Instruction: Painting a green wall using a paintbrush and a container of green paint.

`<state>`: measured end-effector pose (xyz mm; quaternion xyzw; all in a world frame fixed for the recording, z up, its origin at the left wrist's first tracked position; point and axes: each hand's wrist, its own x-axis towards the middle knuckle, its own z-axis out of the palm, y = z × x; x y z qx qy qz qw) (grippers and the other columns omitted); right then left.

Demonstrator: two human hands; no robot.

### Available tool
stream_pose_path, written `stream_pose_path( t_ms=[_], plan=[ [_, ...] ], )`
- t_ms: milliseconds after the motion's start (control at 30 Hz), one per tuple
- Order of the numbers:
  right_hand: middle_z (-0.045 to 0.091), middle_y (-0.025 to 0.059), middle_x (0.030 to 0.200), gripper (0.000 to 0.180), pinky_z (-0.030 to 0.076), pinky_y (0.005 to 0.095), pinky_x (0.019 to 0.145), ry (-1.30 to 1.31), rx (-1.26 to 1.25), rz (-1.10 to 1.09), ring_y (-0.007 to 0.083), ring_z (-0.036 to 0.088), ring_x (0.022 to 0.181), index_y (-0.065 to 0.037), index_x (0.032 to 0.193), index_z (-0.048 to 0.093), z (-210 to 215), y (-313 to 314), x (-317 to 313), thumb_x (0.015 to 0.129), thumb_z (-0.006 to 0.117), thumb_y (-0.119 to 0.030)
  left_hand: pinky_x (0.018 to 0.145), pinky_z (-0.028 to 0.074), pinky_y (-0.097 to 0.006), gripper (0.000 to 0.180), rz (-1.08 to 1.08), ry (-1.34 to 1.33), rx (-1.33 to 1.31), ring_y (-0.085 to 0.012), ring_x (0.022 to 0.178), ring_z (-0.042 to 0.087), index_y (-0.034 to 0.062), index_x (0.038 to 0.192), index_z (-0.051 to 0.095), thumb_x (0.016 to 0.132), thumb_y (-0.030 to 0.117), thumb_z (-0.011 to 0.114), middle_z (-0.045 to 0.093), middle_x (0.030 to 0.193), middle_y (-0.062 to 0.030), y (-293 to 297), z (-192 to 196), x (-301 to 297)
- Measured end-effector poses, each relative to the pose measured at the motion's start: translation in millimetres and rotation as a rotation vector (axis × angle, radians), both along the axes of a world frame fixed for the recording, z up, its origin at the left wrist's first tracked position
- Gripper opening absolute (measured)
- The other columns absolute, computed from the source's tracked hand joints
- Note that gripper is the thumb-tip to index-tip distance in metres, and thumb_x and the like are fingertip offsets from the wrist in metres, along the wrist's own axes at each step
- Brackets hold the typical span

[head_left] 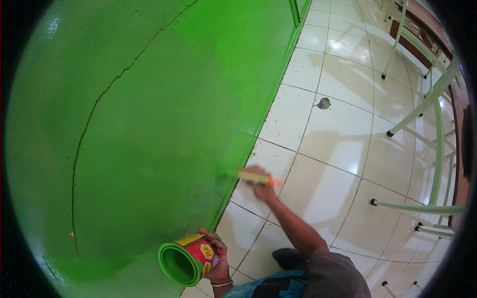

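Note:
My left hand (219,256), with a band at the wrist, grips a paint can (204,251) from its right side. The can is red and yellow, green round its rim, and tilted so its mouth opens toward the lower left. In my right hand (259,189) is a paintbrush (254,177) with a pale ferrule and an orange handle end. Its bristles are blurred by motion against the lower edge of the green wall (149,164), just above the floor tiles. How much paint the can holds is hard to see.
A long crack (94,107) runs down the wall. Pale floor tiles (330,171) meet the wall's green bottom edge; one tile has a dark chipped spot (323,103). Light-green metal furniture legs (438,149) with black feet stand at the right. My dark shoe (288,259) rests on the floor.

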<state>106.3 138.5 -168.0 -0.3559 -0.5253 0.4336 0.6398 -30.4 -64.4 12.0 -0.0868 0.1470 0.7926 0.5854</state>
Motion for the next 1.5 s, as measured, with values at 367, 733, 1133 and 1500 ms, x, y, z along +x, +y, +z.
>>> stream_pose_path(
  t_ms=[367, 733, 1133, 1500],
  plan=[
    [0.068, 0.0087, 0.111, 0.027, 0.05, 0.0333, 0.089, 0.359, -0.106, -0.542, 0.0157, 0.061, 0.101, -0.003, 0.119, 0.068, 54.9, 130.1, 46.6, 0.093, 0.069, -0.009, 0.103, 0.042, -0.051, 0.044, -0.029, -0.062, 0.048, -0.0293, 0.129, 0.045, 0.0348, 0.144, 0.049, 0.1, 0.042, 0.05, 0.049, 0.145, -0.0121, 7.8, -6.3, -9.5],
    [0.074, 0.0087, 0.1, 0.022, 0.052, 0.0404, 0.083, -0.067, 0.187, -0.112, 0.0284, 0.068, 0.087, -0.005, 0.104, 0.073, 55.5, -23.4, -16.5, 0.082, 0.073, -0.009, 0.1, 0.044, -0.054, 0.047, -0.033, -0.069, 0.089, -0.0297, 0.127, 0.047, 0.0351, 0.145, 0.047, 0.099, 0.045, 0.05, 0.051, 0.143, -0.0128, 23.3, -11.4, 4.3],
    [0.072, 0.0205, 0.093, 0.038, 0.055, 0.0435, 0.082, 0.013, 0.279, 0.441, 0.0291, 0.07, 0.082, 0.002, 0.101, 0.074, 285.3, -34.0, 119.7, 0.066, 0.08, -0.011, 0.1, 0.047, -0.052, 0.047, -0.194, 0.028, 0.138, -0.0346, 0.127, 0.053, 0.0331, 0.146, 0.044, 0.101, 0.043, 0.048, 0.052, 0.142, -0.0144, 49.0, -52.0, 10.1],
    [0.072, -0.0053, 0.082, 0.034, 0.037, 0.0336, 0.077, -0.991, 0.587, 0.59, 0.0131, 0.058, 0.079, -0.018, 0.099, 0.078, 385.2, -77.7, 78.2, 0.066, 0.081, -0.015, 0.114, 0.033, -0.058, 0.074, -0.232, -0.025, 0.4, -0.0417, 0.138, 0.04, 0.0136, 0.15, 0.04, 0.087, 0.048, 0.058, 0.037, 0.151, -0.0278, 53.5, -40.1, 30.8]
  ],
)
